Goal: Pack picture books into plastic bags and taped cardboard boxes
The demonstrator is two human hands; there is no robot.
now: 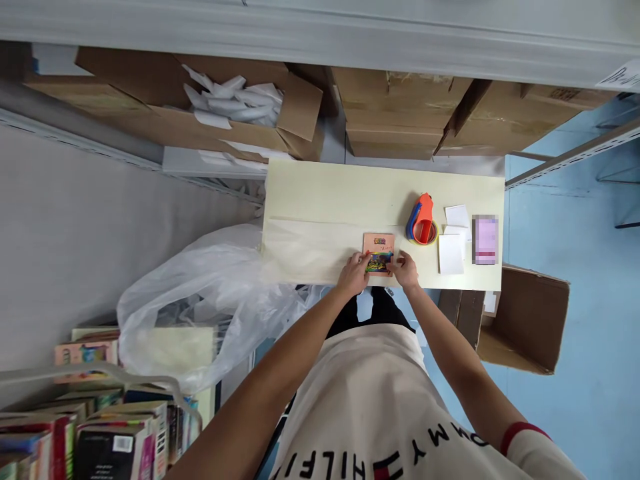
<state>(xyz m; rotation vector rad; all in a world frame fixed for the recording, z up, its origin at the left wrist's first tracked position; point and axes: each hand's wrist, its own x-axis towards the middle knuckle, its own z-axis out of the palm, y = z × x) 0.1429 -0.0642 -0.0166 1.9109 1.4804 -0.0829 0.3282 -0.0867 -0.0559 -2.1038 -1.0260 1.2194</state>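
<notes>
Head: book (pixel 379 254), long axis fore-aft

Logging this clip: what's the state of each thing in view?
Pink book: flat, printed side up
Left hand: on the book's left side
Right hand: at the book's right edge
Tape dispenser: set down, unheld
White papers: lying loose
Shelf carton: open
Lower carton: open
Plastic bag: open, crumpled

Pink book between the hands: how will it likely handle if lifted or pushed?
The pink book is probably light, being hardly wider than the left hand, though its thickness is unclear. Its cover looks flat and uncurled, so it may be fairly stiff. Lying flat on the table, it would likely slide rather than tip.
</notes>
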